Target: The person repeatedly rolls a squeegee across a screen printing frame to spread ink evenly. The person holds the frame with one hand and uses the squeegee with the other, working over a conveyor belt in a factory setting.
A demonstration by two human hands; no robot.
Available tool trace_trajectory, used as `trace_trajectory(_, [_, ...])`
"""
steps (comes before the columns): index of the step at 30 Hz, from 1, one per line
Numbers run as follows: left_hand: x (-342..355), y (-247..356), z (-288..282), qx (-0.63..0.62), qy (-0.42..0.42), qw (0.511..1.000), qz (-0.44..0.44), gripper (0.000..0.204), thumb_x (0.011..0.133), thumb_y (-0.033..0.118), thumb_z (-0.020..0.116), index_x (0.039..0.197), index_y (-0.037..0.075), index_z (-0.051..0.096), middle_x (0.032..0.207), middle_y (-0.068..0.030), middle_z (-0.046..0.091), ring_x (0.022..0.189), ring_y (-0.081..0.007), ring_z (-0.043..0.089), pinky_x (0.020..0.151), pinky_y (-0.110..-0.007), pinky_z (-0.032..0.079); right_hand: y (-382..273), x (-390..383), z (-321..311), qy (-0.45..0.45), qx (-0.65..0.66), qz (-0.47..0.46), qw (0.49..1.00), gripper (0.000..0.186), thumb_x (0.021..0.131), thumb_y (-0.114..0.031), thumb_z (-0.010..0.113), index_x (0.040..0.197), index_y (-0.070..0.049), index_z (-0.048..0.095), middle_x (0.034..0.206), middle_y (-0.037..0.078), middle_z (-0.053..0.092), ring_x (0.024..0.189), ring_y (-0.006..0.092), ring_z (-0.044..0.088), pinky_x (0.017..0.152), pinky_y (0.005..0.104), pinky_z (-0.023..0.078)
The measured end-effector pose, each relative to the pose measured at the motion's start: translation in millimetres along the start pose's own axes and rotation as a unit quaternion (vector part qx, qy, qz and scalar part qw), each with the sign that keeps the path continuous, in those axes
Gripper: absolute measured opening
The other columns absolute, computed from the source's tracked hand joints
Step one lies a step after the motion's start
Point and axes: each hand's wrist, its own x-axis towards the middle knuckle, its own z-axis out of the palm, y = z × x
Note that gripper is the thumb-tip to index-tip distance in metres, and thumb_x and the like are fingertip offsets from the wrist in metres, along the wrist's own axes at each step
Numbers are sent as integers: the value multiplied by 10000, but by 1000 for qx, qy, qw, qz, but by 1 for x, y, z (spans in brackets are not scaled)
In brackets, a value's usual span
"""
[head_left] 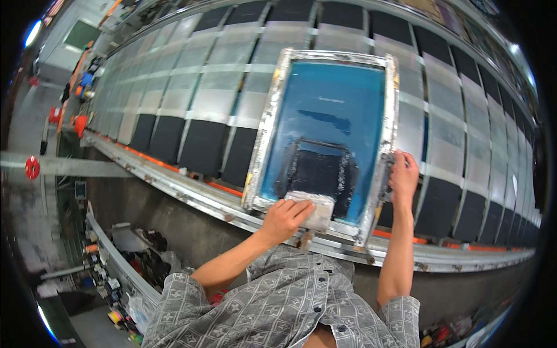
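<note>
Two hands working: left hand (287, 216) fingers clamping squeegee (313, 210), right hand (402, 174) fingers gripping screen frame (387, 116); keeping pressure even seems best

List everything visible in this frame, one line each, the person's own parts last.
Printing screen frame: one, silver metal with blue mesh, on the long table.
Squeegee: one, whitish, at the frame's near edge.
Dark panels: many, black, in rows along the table.
Table rail: one, metal with an orange strip, along the near edge.
Shelf of clutter: one, mixed colours, lower left.
Left hand: grip on the squeegee.
Right hand: grip on the frame's right side.
</note>
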Motion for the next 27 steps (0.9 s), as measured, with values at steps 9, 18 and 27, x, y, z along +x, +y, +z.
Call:
trace_trajectory(9, [-23, -138, -79, 12, -124, 990, -64, 375, 569, 36, 721, 934, 120, 688, 947, 15, 668, 856, -195, 596, 762, -362, 421, 83, -23, 141, 11, -45, -124, 991, 201, 884, -209, 635, 940, -18, 662, 758, 16, 582, 696, 86, 473, 648, 274, 412])
trace_trajectory(18, [-17, -179, -90, -12, -269, 962, -52, 213, 658, 240, 793, 822, 130, 713, 785, -22, 675, 730, -242, 638, 714, -375, 454, 77, -38, 166, 53, -144, -103, 983, 250, 900, -263, 627, 967, -24, 662, 696, 5, 574, 644, 90, 462, 622, 282, 411])
trace_trajectory(27, [118, -251, -78, 39, -291, 954, -52, 320, 709, 336, 792, 968, 159, 728, 905, -144, 697, 843, -356, 645, 779, -448, 523, 81, -34, 176, 89, -210, -150, 962, 312, 913, -319, 602, 986, -21, 656, 825, 122, 674, 759, 189, 622, 738, 330, 474])
